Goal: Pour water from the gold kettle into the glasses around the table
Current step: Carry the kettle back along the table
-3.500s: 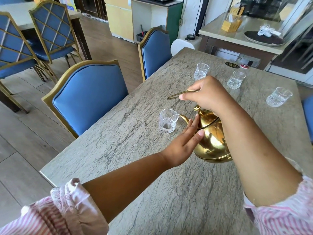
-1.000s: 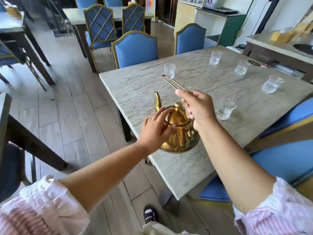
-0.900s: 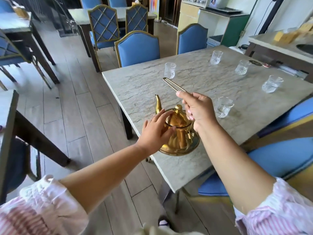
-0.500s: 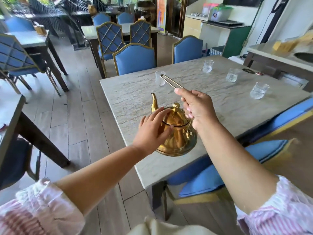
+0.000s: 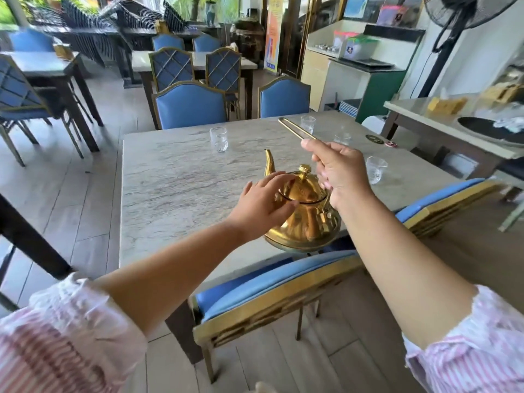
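Note:
The gold kettle (image 5: 304, 219) hangs upright over the near edge of the grey marble table (image 5: 175, 188), spout pointing away from me. My right hand (image 5: 340, 171) is closed on its long thin handle, which sticks out past my fingers. My left hand (image 5: 261, 204) lies flat against the kettle's lid and shoulder, fingers spread. A glass (image 5: 218, 139) stands at the far left of the table, another glass (image 5: 308, 123) at the far right, and a third glass (image 5: 376, 169) just right of my right hand. One more glass (image 5: 342, 138) shows partly behind my fingers.
A blue gold-framed chair (image 5: 272, 282) is tucked in under the kettle, and another chair (image 5: 442, 199) on the right side. Two blue chairs (image 5: 190, 106) stand along the far side. A side table (image 5: 431, 120) with a dark tray is at the right.
The view has swung round the table's corner to its short end. The kettle came along, still upright in my right hand with my left hand laid on it.

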{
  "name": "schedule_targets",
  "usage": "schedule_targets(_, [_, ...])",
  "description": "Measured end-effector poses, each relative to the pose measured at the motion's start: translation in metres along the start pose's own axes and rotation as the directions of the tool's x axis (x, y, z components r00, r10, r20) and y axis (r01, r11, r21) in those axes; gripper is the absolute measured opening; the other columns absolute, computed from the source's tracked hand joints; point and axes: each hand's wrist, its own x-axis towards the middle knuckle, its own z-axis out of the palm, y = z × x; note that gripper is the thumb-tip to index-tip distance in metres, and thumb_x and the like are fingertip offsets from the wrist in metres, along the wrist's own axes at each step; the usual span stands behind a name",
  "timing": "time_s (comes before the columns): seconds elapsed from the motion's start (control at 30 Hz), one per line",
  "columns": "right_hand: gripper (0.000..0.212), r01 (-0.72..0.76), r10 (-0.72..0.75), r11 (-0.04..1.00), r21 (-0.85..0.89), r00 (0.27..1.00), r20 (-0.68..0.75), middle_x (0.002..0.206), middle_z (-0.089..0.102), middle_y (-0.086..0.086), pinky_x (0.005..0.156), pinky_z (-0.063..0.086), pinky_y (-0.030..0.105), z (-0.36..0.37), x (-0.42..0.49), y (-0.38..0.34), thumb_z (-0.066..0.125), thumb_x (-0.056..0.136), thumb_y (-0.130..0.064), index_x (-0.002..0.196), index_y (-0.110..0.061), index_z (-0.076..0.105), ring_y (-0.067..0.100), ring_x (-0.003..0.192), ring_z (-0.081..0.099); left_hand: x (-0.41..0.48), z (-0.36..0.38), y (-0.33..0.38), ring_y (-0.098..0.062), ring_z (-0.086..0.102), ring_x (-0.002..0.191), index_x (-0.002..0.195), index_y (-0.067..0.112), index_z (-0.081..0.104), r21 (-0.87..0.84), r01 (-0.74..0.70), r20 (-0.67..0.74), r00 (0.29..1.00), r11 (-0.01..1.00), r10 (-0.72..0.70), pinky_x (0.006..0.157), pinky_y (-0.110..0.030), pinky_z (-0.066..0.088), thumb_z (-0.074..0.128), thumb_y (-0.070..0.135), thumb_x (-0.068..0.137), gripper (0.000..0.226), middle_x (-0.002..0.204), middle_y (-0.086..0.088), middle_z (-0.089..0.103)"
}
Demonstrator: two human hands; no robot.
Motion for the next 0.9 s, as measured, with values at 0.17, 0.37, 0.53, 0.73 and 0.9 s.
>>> schedule_targets(0.17, [0.032, -0.018, 0.019, 1.0, 0.025, 0.998, -0.054, 0.037, 0.04, -0.009, 0.033, 0.021, 0.018, -0.061, 0.031, 0.012, 0.077, 0.076, -0.022, 0.056, -0.013, 0.053, 0.005, 0.031, 0.029, 0.044, 0.038, 0.027, -0.017, 0.04, 0.133, 0.142, 0.028, 0.033, 0.068, -0.039, 0.15, 0.988, 0.997, 0.029, 0.113, -0.056, 0.016, 0.051, 0.044, 0.09, 0.057, 0.15, 0.002, 0.036])
schedule_targets(0.37, [0.034, -0.054, 0.056, 0.998, 0.032, 0.997, -0.061, 0.035, 0.039, -0.01, 0.033, 0.019, 0.018, -0.111, 0.087, 0.044, 0.077, 0.076, -0.021, 0.056, -0.014, 0.051, 0.005, 0.03, 0.027, 0.099, 0.085, 0.039, -0.018, 0.037, 0.134, 0.146, 0.026, 0.027, 0.128, -0.025, 0.26, 0.965, 0.991, -0.009, 0.115, -0.046, 0.021, 0.051, 0.043, 0.092, 0.062, 0.151, 0.001, 0.035])
schedule_targets(0.53, [0.034, -0.101, 0.102, 0.994, 0.041, 0.995, -0.016, 0.037, 0.037, -0.007, 0.032, 0.016, 0.017, -0.136, 0.134, 0.064, 0.076, 0.077, -0.02, 0.056, -0.014, 0.049, 0.006, 0.03, 0.025, 0.143, 0.117, 0.037, -0.021, 0.041, 0.133, 0.147, 0.023, 0.024, 0.088, 0.03, 0.33, 0.942, 0.996, -0.058, 0.107, -0.036, 0.034, 0.053, 0.04, 0.091, 0.066, 0.154, -0.001, 0.029])
schedule_targets(0.73, [0.036, -0.125, 0.123, 0.988, 0.086, 0.992, 0.035, 0.037, 0.037, -0.007, 0.03, 0.017, 0.016, -0.145, 0.189, 0.082, 0.075, 0.078, -0.017, 0.057, -0.012, 0.046, 0.005, 0.029, 0.025, 0.182, 0.139, 0.034, -0.024, 0.036, 0.137, 0.15, 0.029, 0.012, 0.152, 0.128, 0.358, 0.917, 0.98, -0.175, 0.107, -0.04, 0.034, 0.046, 0.045, 0.093, 0.067, 0.159, 0.005, 0.008])
schedule_targets(0.9, [0.037, -0.153, 0.145, 0.982, 0.107, 0.987, 0.074, 0.036, 0.04, -0.007, 0.031, 0.022, 0.016, -0.133, 0.249, 0.101, 0.077, 0.077, -0.017, 0.054, -0.012, 0.048, 0.004, 0.03, 0.028, 0.216, 0.157, 0.013, -0.026, 0.02, 0.144, 0.15, 0.031, 0.005, 0.198, 0.264, 0.33, 0.889, 0.944, -0.318, 0.11, -0.044, 0.028, 0.042, 0.049, 0.093, 0.07, 0.16, 0.002, -0.007])
